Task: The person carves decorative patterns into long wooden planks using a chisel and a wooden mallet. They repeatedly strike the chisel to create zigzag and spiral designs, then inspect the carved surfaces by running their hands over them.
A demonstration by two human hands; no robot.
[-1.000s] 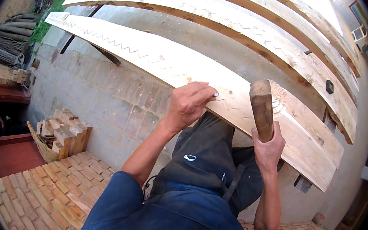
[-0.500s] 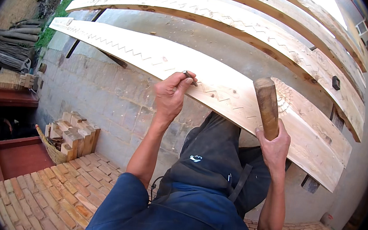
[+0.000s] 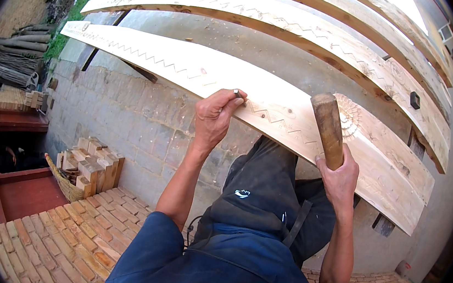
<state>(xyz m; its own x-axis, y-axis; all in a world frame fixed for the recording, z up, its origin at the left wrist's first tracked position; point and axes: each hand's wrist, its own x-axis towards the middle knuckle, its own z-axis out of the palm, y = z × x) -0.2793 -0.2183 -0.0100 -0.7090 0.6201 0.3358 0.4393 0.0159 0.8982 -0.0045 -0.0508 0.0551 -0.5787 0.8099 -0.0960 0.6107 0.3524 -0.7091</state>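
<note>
A long pale plank (image 3: 163, 60) crosses the view in front of me, with a cut zigzag line and a round carved rosette (image 3: 347, 118) at its right part. My left hand (image 3: 215, 115) is closed on a short metal chisel (image 3: 237, 94) at the plank's near edge, beside the zigzag. My right hand (image 3: 337, 183) grips a thick wooden mallet (image 3: 325, 124), raised at a slant over the plank to the right of my left hand. Where the chisel's tip meets the wood is hidden by my fingers.
More planks (image 3: 283, 23) lie parallel beyond, one carrying a small dark block (image 3: 415, 99). At left are stacked logs (image 3: 13, 47), wooden blocks (image 3: 99, 169) with a basket (image 3: 62, 182), and a red-framed structure (image 3: 30, 198). Below are brick paving (image 3: 61, 240) and concrete (image 3: 139, 132).
My left hand has moved leftward along the plank since a second ago, then slightly right, the chisel now more upright. My right hand and the mallet shifted only a little in view.
</note>
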